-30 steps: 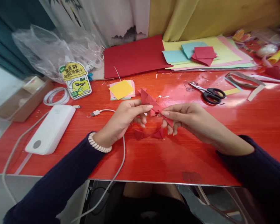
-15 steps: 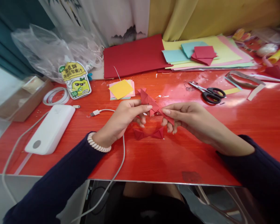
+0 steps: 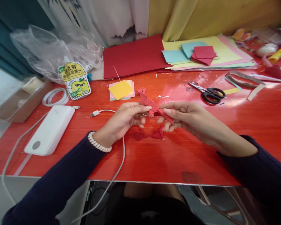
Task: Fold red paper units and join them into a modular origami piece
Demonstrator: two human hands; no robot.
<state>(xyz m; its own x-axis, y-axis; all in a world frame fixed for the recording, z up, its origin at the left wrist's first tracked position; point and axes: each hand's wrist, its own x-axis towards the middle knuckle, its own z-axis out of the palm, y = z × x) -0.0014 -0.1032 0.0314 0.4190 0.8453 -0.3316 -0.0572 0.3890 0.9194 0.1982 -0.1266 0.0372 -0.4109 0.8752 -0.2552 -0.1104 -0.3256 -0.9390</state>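
Above the middle of a glossy red table [image 3: 168, 159], my left hand [image 3: 125, 118] and my right hand [image 3: 184, 116] both pinch folded red paper pieces [image 3: 152, 104] that meet between the fingertips. The left hand grips the upper, pointed part; the right hand grips a narrow folded piece [image 3: 169, 118] slanting down to the right. Two small folded red triangles [image 3: 149, 134] lie on the table just below the hands, apart from them.
A stack of coloured note squares [image 3: 121, 89] lies behind the hands. Scissors [image 3: 208, 92] lie to the right. Large red [image 3: 133, 56] and pastel sheets [image 3: 224, 53] lie at the back. At the left are a white power bank [image 3: 49, 128], a cable [image 3: 121, 156], a juice pouch [image 3: 75, 80] and plastic bags [image 3: 44, 50].
Both hands and the red paper shifted slightly up and left in view. The right hand's fingers have curled a little closer under the piece. Everything on the table stays in place.
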